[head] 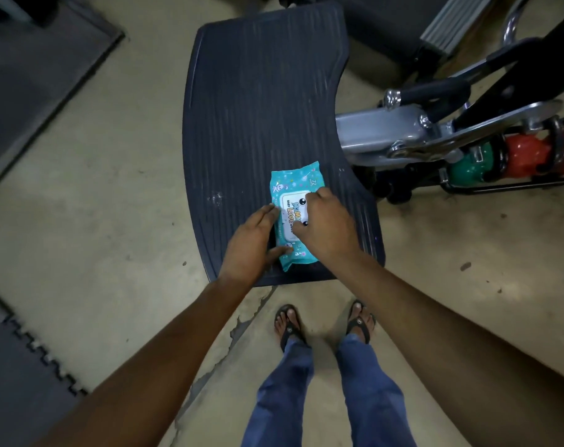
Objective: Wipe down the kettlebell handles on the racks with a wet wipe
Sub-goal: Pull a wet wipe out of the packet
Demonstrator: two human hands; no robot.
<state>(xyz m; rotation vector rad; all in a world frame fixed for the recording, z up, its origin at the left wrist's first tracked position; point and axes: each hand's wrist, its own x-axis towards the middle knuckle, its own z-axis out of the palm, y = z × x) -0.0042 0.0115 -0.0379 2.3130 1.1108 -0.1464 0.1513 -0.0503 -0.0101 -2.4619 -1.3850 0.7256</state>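
Observation:
A teal pack of wet wipes (pixel 295 185) lies flat on a dark ribbed platform (pixel 261 101). My left hand (pixel 253 243) holds the pack's left side, fingers along the edge and thumb on its near end. My right hand (pixel 327 225) rests on top of the pack, its curled fingertips at the white lid flap. Whether the flap is lifted I cannot tell. At the right edge a green kettlebell (pixel 472 166) and a red kettlebell (pixel 527 153) sit on a low black rack (pixel 513 185), their black handles partly hidden by a machine frame.
A grey metal machine frame (pixel 397 130) with black arms stands right of the platform, over the rack. Dark rubber mats (pixel 32 75) lie at the left. My feet in sandals (pixel 288 324) stand on the concrete floor just in front of the platform.

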